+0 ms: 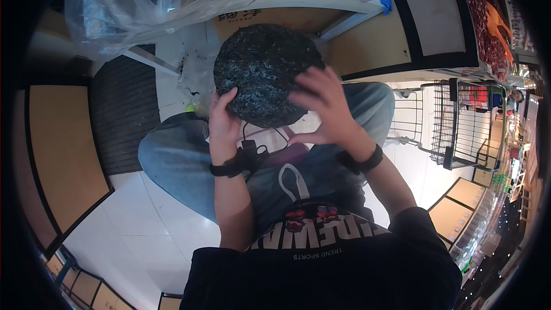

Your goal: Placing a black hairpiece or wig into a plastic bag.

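Note:
A large, round, black-green cake of what looks like dried seaweed (pixel 269 73) is held up over my lap. My left hand (pixel 226 118) grips its lower left rim, the thumb on the face towards me and the other fingers mostly hidden behind. In front of the cake's right side is my right hand (pixel 329 107), blurred, with its fingers spread apart. Whether those fingertips touch the surface I cannot tell. Both wrists wear black bands, and a black cable (pixel 262 148) hangs below the cake between them.
Clear plastic bags (pixel 142 13) drape over a white-framed table edge (pixel 344 2) ahead. Under it lies a cardboard box (pixel 275 19) bearing writing. A dark ribbed mat (pixel 125 116) is on the left, wooden cabinets (pixel 64 150) beyond. To the right stands a wire shopping cart (pixel 443 125).

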### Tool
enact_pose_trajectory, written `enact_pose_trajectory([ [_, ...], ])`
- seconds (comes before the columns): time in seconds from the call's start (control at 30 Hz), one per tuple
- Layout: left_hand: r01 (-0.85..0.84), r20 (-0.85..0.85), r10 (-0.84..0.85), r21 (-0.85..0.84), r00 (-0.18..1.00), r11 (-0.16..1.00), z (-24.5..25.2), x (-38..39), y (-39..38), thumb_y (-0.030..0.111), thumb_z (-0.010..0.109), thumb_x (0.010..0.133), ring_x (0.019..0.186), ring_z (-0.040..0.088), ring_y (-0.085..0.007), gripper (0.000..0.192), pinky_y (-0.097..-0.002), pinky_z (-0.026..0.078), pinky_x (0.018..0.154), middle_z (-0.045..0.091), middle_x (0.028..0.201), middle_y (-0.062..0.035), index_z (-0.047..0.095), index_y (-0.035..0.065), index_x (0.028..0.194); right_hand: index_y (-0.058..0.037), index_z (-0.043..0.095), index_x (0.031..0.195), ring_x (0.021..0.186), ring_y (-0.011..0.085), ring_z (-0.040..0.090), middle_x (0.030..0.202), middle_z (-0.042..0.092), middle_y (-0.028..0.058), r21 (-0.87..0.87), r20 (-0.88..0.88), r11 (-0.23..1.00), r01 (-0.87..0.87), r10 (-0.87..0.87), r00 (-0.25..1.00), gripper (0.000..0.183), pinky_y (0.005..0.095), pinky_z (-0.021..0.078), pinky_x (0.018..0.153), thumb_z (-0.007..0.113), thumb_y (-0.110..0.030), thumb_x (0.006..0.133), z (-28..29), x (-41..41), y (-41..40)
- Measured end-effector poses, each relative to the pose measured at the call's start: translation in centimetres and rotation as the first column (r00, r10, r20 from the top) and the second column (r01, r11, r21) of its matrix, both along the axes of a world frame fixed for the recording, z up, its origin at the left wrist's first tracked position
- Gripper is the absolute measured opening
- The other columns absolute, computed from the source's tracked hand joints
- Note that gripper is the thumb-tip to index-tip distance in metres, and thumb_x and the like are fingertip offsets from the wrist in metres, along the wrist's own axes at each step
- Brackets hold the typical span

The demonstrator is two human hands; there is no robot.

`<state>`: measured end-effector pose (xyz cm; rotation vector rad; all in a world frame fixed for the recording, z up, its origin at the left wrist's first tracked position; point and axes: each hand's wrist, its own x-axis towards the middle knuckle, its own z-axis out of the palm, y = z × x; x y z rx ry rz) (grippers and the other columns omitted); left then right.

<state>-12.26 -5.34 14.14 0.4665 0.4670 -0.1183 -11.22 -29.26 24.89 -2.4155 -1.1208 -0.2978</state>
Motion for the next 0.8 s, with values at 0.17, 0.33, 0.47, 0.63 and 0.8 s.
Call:
enact_pose_trajectory([
  [0.17,0.046,0.18,-0.068,0.124,0.981,0.991,-0.6,-0.2,0.2,-0.003,0.059,0.081,0.116,0.056,-0.0274,0.055,-0.042,0.044,0.1,0.058,0.126,-0.012,0.046,0.0029,0.135,0.0056,0.041,0.136,0.123,0.026,0.05,0.133,0.05,0.0209,0.401,-0.871,0.445,0.8,-0.084,0.483,0.075,0.0363,0.0405,0.102,0.08,-0.023,0.079,-0.9,2.5,-0.9],
  [0.33,0.004,0.149,-0.046,0.269,0.988,0.963,-0.5,-0.1,-0.4,0.005,0.061,0.086,0.124,0.05,-0.0269,0.059,-0.0461,0.043,0.1,0.05,0.135,-0.0126,0.04,0.0083,0.142,0.0032,0.061,0.112,0.092,0.0166,0.065,0.102,0.068,0.0102,0.341,-0.832,0.697,0.631,-0.089,0.548,0.037,0.031,0.0518,0.083,0.074,-0.015,0.082,1.3,2.7,-0.5],
  [0.47,-0.043,0.217,-0.013,0.252,0.976,0.967,1.2,-0.9,-2.4,0.02,0.064,0.091,0.129,0.044,-0.0251,0.063,-0.0469,0.042,0.1,0.044,0.142,-0.0126,0.035,0.0115,0.145,-0.0072,0.067,0.105,0.089,0.0255,0.067,0.102,0.068,0.0085,0.12,0.287,0.972,0.201,-0.228,0.931,0.042,0.0349,0.0543,0.077,0.068,-0.006,0.063,1.0,1.1,1.9],
  [0.63,-0.043,0.037,0.041,0.08,0.998,0.996,4.2,-0.3,-4.3,0.006,0.066,0.088,0.117,0.055,-0.0236,0.054,-0.0378,0.048,0.096,0.054,0.129,-0.0119,0.044,0.0096,0.137,-0.0084,0.067,0.107,0.108,0.0279,0.059,0.113,0.064,0.0104,-0.092,0.249,0.996,0.016,0.008,0.968,0.039,0.0433,0.0461,0.094,0.066,-0.017,0.069,-1.7,-0.8,3.1],
  [0.8,-0.003,0.083,-0.005,0.103,0.997,0.995,2.3,-0.8,-2.9,-0.01,0.064,0.08,0.113,0.058,-0.0241,0.06,-0.0364,0.047,0.097,0.059,0.122,-0.0097,0.045,0.0045,0.135,-0.0039,0.056,0.125,0.125,0.0412,0.045,0.133,0.048,0.021,0.102,0.035,0.926,0.362,-0.367,0.929,0.083,0.0469,0.0341,0.107,0.088,-0.042,0.058,0.6,0.1,-0.3],
])
